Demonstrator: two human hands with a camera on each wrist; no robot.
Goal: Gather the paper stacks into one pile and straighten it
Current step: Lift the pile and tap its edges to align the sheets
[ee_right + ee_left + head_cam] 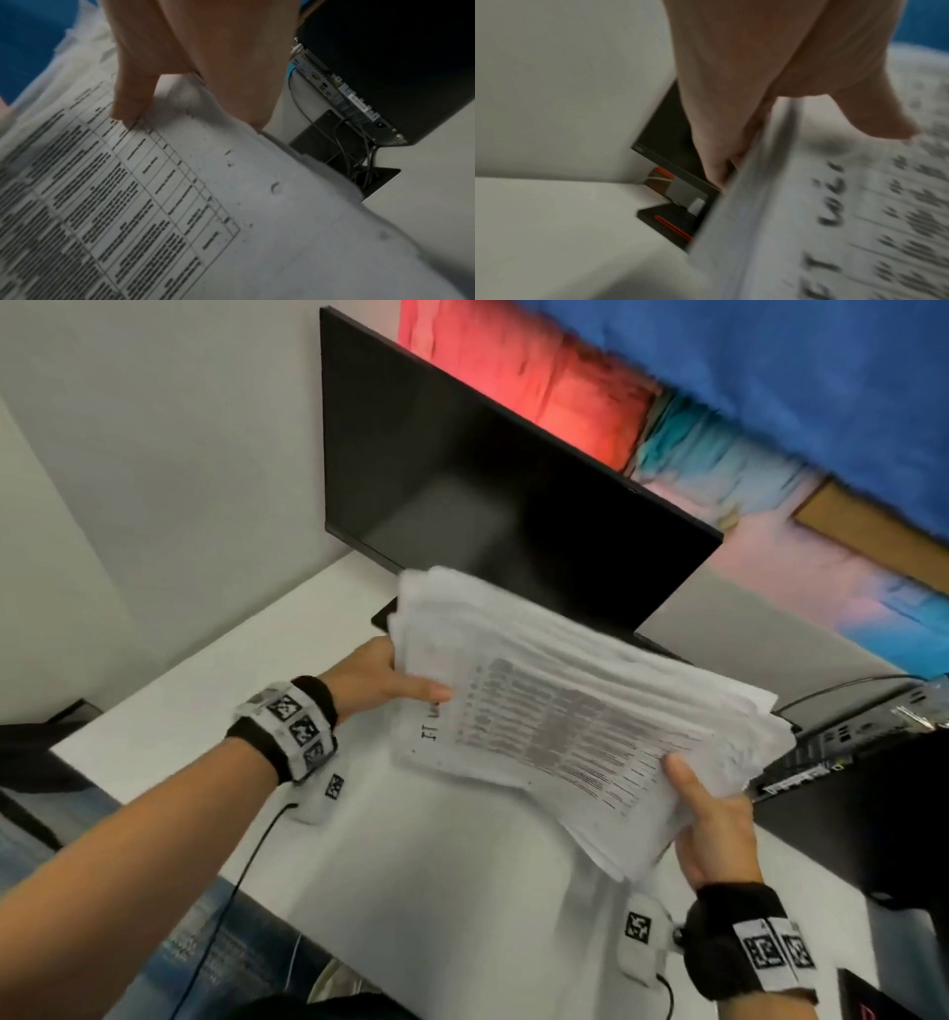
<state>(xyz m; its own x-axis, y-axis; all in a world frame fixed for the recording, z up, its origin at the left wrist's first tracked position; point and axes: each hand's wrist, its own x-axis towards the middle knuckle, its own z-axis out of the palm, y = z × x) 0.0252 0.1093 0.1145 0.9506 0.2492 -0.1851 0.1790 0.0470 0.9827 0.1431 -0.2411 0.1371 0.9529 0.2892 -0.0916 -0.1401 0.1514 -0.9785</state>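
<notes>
White desk [436, 891] fills the lower centre of the head view, set against a pale wall at upper left. A dark, unlit monitor [488, 505] stands at upper centre; blue, red and pink blurred colour runs across the upper right. A black computer case [862, 793] sits at right edge, ports and cables facing the desk.

Paper pile [580, 711]: one thick stack, held in the air above the desk, centre of frame, tilted, edges ragged and fanned along the upper right side. Top sheet carries a printed table of rows and ruled columns; text too blurred to read. Large characters near the left margin look like "IT", the rest illegible.

Left hand [380, 680]: clamped on the pile's left edge, thumb on top, fingers [721, 158] underneath.

Right hand [719, 829]: clamped on the pile's lower right corner, thumb [133, 97] pressed on the top sheet, fingers hidden below.

Both wrists carry black bands with square black-and-white markers; no readable wording. No containers visible.
</notes>
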